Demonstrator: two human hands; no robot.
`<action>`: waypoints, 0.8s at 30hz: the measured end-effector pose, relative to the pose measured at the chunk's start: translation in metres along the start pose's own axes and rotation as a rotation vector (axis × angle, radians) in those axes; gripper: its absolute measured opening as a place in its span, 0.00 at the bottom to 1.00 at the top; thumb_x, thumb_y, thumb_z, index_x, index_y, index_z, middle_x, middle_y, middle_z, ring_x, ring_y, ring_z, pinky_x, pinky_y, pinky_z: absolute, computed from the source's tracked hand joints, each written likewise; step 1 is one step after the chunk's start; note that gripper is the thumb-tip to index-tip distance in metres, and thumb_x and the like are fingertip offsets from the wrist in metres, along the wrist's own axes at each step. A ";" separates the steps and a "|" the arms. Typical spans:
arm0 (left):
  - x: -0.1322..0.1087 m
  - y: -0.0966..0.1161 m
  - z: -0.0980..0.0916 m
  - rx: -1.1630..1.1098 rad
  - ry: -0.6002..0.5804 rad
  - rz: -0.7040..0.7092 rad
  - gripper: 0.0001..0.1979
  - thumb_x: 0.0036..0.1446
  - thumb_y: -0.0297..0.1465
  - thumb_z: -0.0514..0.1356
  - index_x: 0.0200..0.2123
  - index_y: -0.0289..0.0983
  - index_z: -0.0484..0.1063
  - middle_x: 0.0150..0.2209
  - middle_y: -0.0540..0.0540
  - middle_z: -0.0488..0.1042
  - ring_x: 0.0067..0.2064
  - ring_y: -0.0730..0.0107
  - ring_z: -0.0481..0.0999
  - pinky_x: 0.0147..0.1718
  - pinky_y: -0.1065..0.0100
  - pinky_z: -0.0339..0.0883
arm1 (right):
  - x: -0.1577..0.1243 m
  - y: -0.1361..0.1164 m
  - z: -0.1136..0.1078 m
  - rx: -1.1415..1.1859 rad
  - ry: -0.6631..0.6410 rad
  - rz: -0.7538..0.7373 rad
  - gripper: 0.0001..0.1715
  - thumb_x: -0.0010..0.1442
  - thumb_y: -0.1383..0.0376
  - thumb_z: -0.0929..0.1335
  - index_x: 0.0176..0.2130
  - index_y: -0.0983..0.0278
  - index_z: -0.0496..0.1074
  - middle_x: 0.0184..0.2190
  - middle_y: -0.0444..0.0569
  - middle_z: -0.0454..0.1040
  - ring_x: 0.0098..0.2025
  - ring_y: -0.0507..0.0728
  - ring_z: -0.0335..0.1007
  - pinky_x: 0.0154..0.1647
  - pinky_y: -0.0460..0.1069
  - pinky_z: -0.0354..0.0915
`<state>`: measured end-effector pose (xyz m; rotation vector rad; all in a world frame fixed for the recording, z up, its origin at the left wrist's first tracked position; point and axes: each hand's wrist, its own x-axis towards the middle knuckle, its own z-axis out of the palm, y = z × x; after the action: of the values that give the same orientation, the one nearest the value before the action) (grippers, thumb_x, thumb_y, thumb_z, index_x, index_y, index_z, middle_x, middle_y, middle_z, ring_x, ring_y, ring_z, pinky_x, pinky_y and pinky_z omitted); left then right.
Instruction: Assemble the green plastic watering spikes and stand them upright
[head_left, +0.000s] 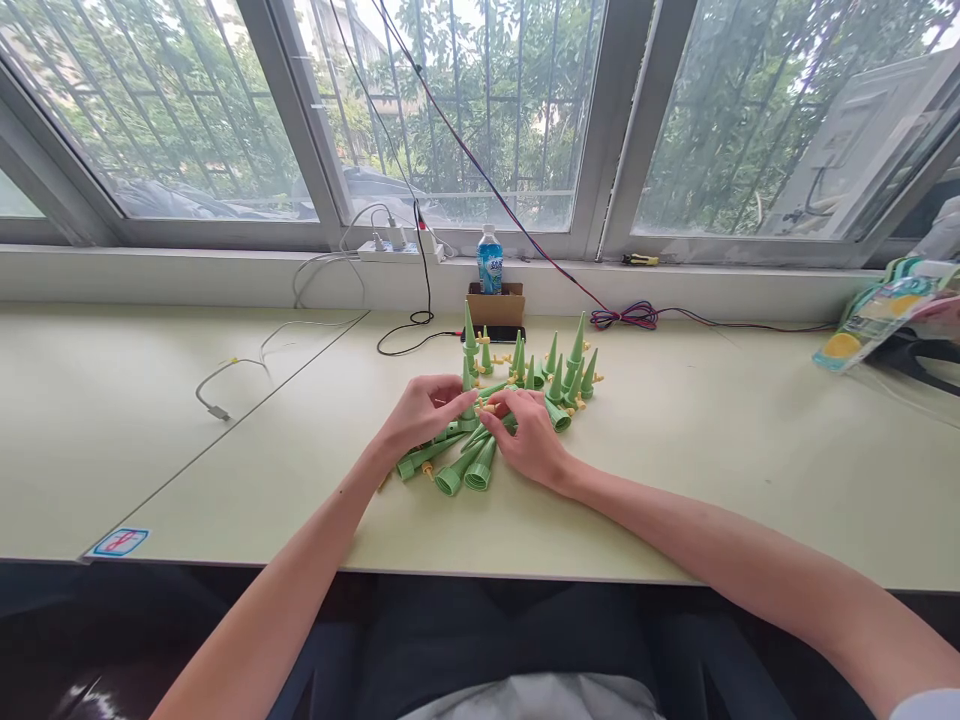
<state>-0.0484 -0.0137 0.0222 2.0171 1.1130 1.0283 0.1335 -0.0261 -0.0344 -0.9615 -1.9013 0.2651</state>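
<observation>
My left hand (429,412) is closed around a green plant watering spike (467,378), which points upward between thumb and fingers. Close against it, my right hand (529,436) pinches a small yellow valve (487,407) at the spike's side. Whether the valve is seated in the spike cannot be made out. Several loose green spikes (480,468) lie in front of and between my hands, their threaded wide ends toward me. Beyond my right hand, a group of green spikes (576,350) stands upright, many with yellow valves sticking out sideways.
At the back, a blue-labelled bottle (490,262) stands by a small cardboard box (496,304), with a dark phone (493,334) before it. A power strip (397,248), a coiled red-black cable (624,315) and a white cable (217,411) lie around. Plastic-wrapped items (885,315) sit far right.
</observation>
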 end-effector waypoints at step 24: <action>0.000 -0.005 0.000 -0.016 -0.027 0.028 0.19 0.57 0.36 0.61 0.21 0.35 0.57 0.23 0.53 0.51 0.25 0.78 0.50 0.21 0.73 0.47 | 0.002 0.000 0.000 0.011 -0.030 -0.002 0.16 0.69 0.59 0.62 0.31 0.61 0.68 0.28 0.43 0.75 0.33 0.55 0.66 0.48 0.54 0.57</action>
<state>-0.0506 -0.0113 0.0188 2.0336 1.0620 1.0173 0.1334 -0.0246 -0.0335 -0.9531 -1.9259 0.2892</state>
